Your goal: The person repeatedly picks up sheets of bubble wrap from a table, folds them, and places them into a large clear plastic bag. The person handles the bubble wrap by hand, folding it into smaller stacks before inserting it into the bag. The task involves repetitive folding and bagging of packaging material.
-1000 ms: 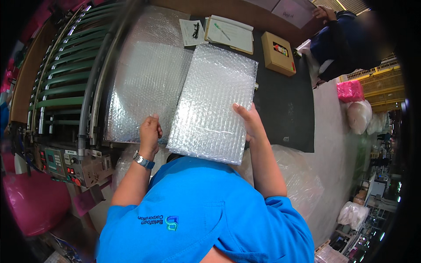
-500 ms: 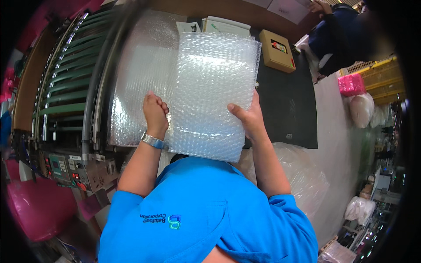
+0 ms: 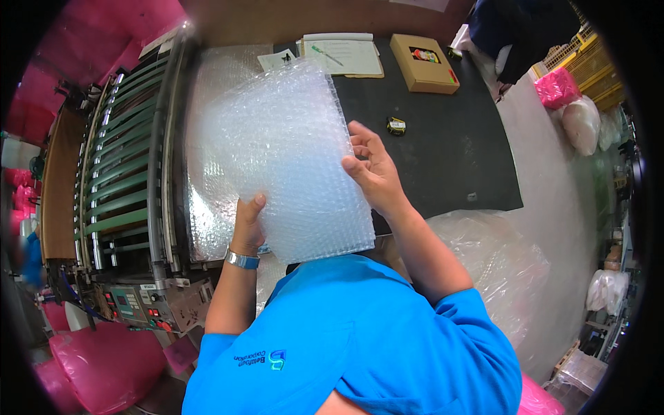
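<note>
A stack of clear bubble wrap sheets [image 3: 297, 159] is tilted up in front of my body, over the table's near edge. At its lower left side my left hand [image 3: 250, 223] grips it, thumb on the front and the other fingers mostly hidden behind. My right hand [image 3: 375, 171] is at the right edge of the stack, its fingers loosely curled and apart, the thumb touching the edge. More bubble wrap [image 3: 211, 207] lies flat on the table to the left, partly covered by the stack.
The dark table mat [image 3: 443, 159] bears a tape measure [image 3: 395, 126], a brown box [image 3: 425, 63] and papers with a pen [image 3: 349, 57]. On the left stands a machine with green rollers [image 3: 128, 173] and a control panel [image 3: 135, 306]. A person [image 3: 519, 34] stands far right. Clear plastic [image 3: 484, 256] bulges near my right arm.
The stack has tilted and shifted left at its top. My left hand has moved down onto its side, and my right hand's fingers have come out from behind its edge. The tape measure is now uncovered.
</note>
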Demonstrator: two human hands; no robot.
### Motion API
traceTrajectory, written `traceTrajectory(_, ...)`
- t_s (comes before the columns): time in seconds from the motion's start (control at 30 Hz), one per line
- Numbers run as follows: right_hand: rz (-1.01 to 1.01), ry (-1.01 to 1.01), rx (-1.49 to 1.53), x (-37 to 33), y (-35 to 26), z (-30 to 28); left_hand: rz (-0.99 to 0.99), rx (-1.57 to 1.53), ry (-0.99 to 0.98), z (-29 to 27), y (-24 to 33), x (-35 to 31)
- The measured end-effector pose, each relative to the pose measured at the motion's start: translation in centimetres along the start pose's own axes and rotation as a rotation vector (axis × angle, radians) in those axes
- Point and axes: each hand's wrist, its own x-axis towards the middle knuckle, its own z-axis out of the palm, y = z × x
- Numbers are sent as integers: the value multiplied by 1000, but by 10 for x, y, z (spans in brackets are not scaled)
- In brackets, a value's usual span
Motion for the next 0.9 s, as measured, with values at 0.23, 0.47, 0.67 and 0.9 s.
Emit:
traceTrajectory(0.23, 37, 164, 787, 23, -23, -13, -13, -53, 38, -20, -11, -13)
traceTrajectory(0.47, 78, 1, 362, 21, -21, 3, 91, -11, -12, -15, -9, -14)
traceTrajectory(0.67, 106, 132, 811, 26, -3, -16, 41, -51, 7, -27, -16, -16)
traceTrajectory(0.9, -239, -27, -91, -11, -19, -3, 52, -82, 30, -31, -14, -19)
